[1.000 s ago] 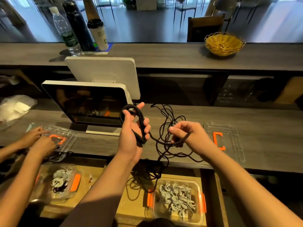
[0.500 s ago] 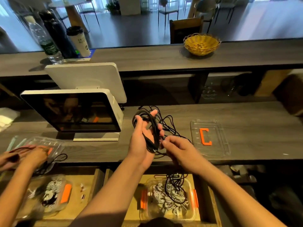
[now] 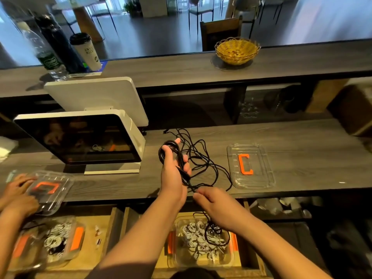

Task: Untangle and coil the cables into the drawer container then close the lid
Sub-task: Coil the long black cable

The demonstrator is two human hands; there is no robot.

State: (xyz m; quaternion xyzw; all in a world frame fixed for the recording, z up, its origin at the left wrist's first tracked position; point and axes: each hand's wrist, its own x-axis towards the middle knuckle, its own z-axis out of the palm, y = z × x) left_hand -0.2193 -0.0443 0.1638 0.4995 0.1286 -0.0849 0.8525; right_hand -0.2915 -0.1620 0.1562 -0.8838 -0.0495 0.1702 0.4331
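Black cable [image 3: 198,160], thin and limp, sprawls in loose loops over the grey wood-grain table [image 3: 302,141], with one strand hanging over the front edge into the clear plastic container [image 3: 201,242] in the open drawer below. The left hand [image 3: 174,168] stands upright with several turns wound around its fingers, gripping the coil. The right hand [image 3: 213,200], just below it, pinches the running strand. To wind well, I would say the right hand should feed the strand with light, even tension and let snags on the table shake loose before each turn, so that the loops come out the same size. The container is rounded at its corners, has orange latches and is already heaped with white coiled cables. Its transparent lid [image 3: 250,166], with an orange C-shaped clip, lies flat on the table to the right.
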